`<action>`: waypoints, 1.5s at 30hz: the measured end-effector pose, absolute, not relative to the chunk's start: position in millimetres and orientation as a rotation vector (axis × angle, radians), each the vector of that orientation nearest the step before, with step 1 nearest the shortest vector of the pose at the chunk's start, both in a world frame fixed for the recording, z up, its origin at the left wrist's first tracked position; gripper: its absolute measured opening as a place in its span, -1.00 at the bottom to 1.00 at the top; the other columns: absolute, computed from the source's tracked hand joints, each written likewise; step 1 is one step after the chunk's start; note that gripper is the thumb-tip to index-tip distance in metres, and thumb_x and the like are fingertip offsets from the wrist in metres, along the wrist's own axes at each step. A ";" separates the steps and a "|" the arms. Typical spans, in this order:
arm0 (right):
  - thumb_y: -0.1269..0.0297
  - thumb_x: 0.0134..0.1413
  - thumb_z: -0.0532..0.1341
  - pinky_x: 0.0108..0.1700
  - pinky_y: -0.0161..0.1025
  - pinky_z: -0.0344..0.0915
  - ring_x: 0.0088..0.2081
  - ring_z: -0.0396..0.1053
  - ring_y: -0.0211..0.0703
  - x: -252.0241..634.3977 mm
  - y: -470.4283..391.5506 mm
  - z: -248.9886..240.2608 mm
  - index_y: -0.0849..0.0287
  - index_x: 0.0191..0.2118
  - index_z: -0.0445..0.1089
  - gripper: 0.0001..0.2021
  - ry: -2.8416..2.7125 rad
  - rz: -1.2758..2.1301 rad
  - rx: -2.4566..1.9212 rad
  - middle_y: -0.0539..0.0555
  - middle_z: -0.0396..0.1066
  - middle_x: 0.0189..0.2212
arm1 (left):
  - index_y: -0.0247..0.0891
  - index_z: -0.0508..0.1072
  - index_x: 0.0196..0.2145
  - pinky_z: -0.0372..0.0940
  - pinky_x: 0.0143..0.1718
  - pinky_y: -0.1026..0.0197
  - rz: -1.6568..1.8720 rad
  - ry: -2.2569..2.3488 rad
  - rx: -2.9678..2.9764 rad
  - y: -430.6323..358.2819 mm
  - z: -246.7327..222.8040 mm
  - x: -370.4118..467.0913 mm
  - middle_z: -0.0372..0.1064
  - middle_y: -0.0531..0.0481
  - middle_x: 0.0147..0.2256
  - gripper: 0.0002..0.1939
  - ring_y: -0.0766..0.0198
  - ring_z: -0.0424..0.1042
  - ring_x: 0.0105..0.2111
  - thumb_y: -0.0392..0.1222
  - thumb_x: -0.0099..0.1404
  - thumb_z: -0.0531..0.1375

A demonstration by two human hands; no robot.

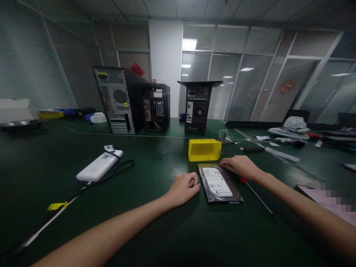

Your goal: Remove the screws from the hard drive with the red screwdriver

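A hard drive (218,183) with a white label lies flat on the green table, label side up. My left hand (185,188) rests on the table just left of the drive, fingers curled in and nothing visible in them. At the drive's far right corner, the bent fingers of my right hand (240,166) hold its edge; the fingertips are partly hidden. Under my right wrist lies a screwdriver (260,200), its red handle partly covered and its long shaft pointing toward me. A yellow plastic bin (205,156) stands on its side right behind the drive.
A white power bank (99,165) with a black strap and cable lies to the left. Black computer cases (118,100) stand at the back, one with a panel (200,83) on top. Right of the bin are a clear plastic bag (224,135) and a dark bar (253,149).
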State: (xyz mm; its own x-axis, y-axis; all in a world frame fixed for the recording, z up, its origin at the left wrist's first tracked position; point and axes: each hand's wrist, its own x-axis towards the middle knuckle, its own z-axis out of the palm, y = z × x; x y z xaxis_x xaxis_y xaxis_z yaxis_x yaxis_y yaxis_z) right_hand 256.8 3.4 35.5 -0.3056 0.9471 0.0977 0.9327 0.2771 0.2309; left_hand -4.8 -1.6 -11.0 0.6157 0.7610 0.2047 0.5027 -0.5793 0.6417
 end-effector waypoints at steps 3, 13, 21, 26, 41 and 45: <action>0.24 0.21 -0.06 -0.31 -0.17 0.31 -0.27 0.48 -0.04 259.5 1.2 32.9 0.02 -0.10 0.42 -0.67 2.493 0.349 1.825 0.06 0.52 -0.25 | -0.24 0.17 -0.51 -0.06 -0.49 0.31 0.647 0.985 2.307 -1.5 -11.1 -5.1 0.11 0.15 -0.58 -0.86 0.37 0.12 -0.53 -0.20 0.16 0.07; 0.04 0.18 -0.05 -0.31 -0.17 0.31 -0.25 0.44 -0.02 275.5 0.2 28.4 0.05 0.05 0.32 -0.57 2.421 0.287 2.202 0.10 0.49 -0.30 | -0.24 0.18 -0.51 -0.05 -0.50 0.31 0.656 0.965 2.296 -1.0 -10.5 -6.2 0.13 0.15 -0.56 -0.86 0.37 0.14 -0.52 -0.19 0.17 0.06; 0.07 -0.01 0.14 -0.03 -0.11 0.30 -0.06 0.38 0.04 289.8 18.3 13.1 0.30 0.09 0.25 -0.44 2.393 -0.180 2.311 0.27 0.38 -0.03 | -0.24 0.19 -0.51 -0.04 -0.50 0.32 0.662 0.968 2.270 -0.2 -11.6 -6.3 0.13 0.15 -0.56 -0.87 0.37 0.15 -0.52 -0.19 0.16 0.06; 0.01 0.00 0.14 -0.17 -0.04 0.40 -0.15 0.41 0.04 297.6 28.4 61.7 0.19 0.03 0.26 -0.50 2.716 -0.303 2.736 0.21 0.39 -0.10 | -0.24 0.18 -0.51 -0.05 -0.50 0.32 0.672 0.955 2.273 0.1 -13.5 -5.8 0.12 0.15 -0.57 -0.87 0.37 0.14 -0.52 -0.20 0.16 0.06; 0.06 -0.03 0.21 -0.12 -0.03 0.31 -0.23 0.38 -0.02 259.5 38.6 95.3 0.22 0.01 0.10 -0.47 3.305 0.479 2.701 0.19 0.35 -0.23 | -0.24 0.19 -0.51 -0.05 -0.49 0.32 0.652 0.972 2.328 0.7 -12.5 -4.8 0.13 0.15 -0.57 -0.86 0.36 0.15 -0.52 -0.20 0.17 0.05; 0.02 -0.02 0.18 -0.14 -0.04 0.31 -0.24 0.38 -0.01 257.7 35.2 94.4 0.23 0.03 0.08 -0.45 3.228 0.513 2.744 0.21 0.34 -0.22 | -0.24 0.19 -0.51 -0.04 -0.48 0.32 0.640 0.976 2.332 0.2 -11.4 -5.2 0.14 0.14 -0.56 -0.87 0.36 0.16 -0.52 -0.20 0.16 0.05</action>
